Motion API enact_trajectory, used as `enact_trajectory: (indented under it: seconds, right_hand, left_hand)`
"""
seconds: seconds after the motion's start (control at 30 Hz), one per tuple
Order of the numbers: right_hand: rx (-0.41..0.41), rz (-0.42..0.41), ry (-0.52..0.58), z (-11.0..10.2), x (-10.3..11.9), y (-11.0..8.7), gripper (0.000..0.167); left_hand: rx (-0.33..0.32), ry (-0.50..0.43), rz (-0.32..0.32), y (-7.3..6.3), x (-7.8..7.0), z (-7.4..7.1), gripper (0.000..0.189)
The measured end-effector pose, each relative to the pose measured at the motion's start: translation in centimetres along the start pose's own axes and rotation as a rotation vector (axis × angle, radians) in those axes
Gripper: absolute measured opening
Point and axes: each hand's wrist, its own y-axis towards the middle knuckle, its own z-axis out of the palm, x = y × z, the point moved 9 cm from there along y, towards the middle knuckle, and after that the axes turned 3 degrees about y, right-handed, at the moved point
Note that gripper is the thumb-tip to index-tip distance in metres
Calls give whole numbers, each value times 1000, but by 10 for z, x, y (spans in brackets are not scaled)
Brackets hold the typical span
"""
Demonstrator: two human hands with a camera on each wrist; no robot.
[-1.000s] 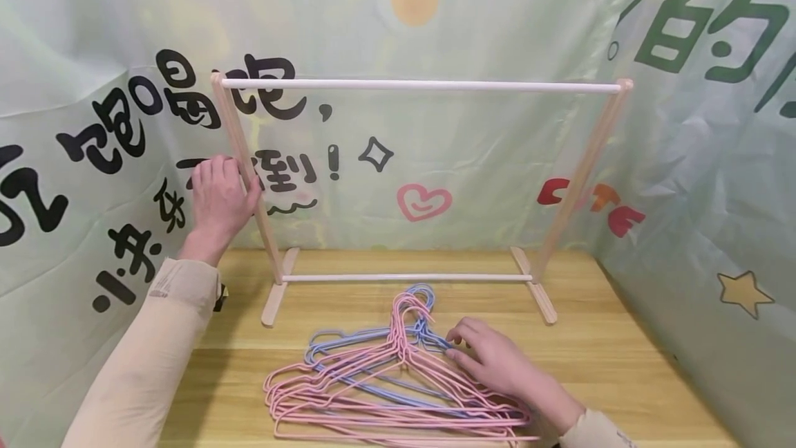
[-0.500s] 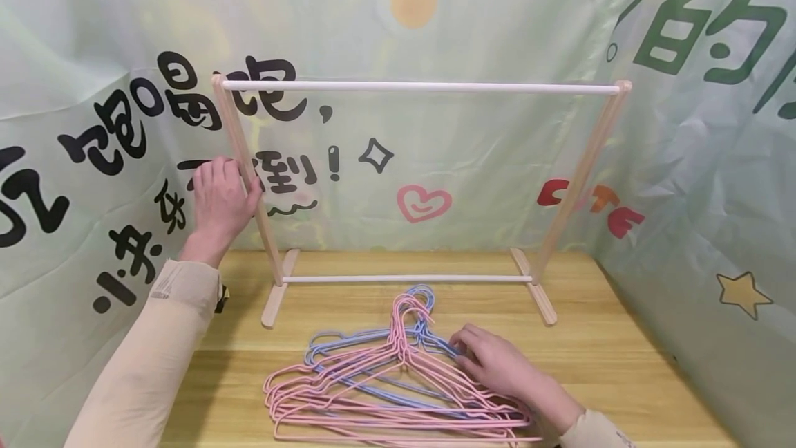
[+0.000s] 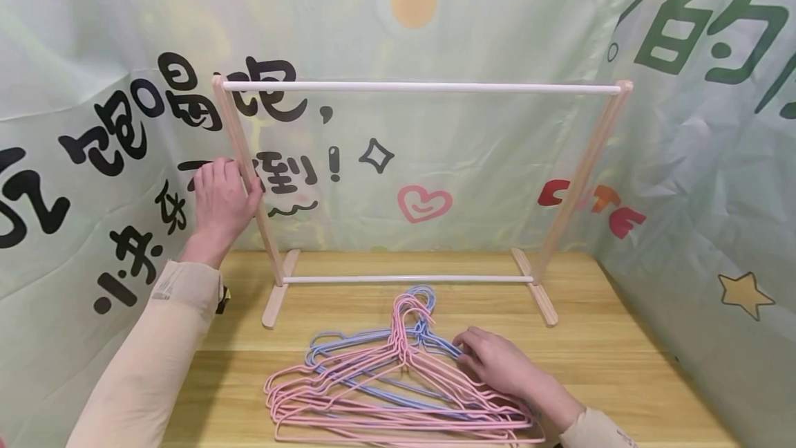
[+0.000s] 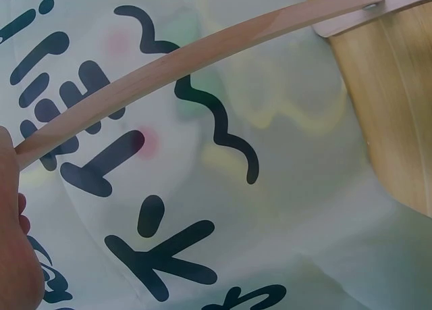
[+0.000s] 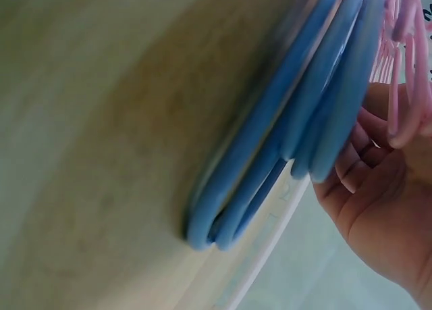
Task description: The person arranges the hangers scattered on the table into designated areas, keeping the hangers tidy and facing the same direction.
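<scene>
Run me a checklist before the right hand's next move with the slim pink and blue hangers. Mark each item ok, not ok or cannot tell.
1. Pale wooden rack stands upright on the light wood-grain table: ok.
2. Left hand holds the rack's left upright: ok.
3. White round upper rod meets both uprights: ok.
4. Right hand is at the pile's right side, by the slim blue hangers: ok.
5. Right hand has a firm grip on just one hanger: cannot tell.
6. Slim pink hangers lie separate from the blue ones: not ok, they overlap.
</scene>
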Motion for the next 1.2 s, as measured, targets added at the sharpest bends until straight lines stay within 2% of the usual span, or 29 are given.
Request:
enact_trajectory:
  seconds: [0.17, 0.37, 0.63, 0.73, 0.97, 1.2]
  right_hand:
    - [-35, 55, -37, -1, -5, -1, 7]
    - [-75, 145, -33, -5, -12, -1, 10]
    - [-136, 239, -57, -12, -24, 0, 5]
    - [-184, 239, -71, -17, -27, 1, 5]
    - [-358, 239, -42, -41, -35, 2, 6]
    - [-405, 231, -51, -60, -48, 7, 10]
  left_hand:
    - [4, -7, -5, 0, 0, 0, 36]
    - [-6, -5, 1, -1, 0, 0, 35]
    - [-10, -13, 7, 0, 0, 0, 35]
    - [-18, -13, 7, -1, 0, 0, 35]
    - [-12, -21, 8, 0, -1, 0, 37]
    - [-15, -21, -7, -1, 0, 1, 35]
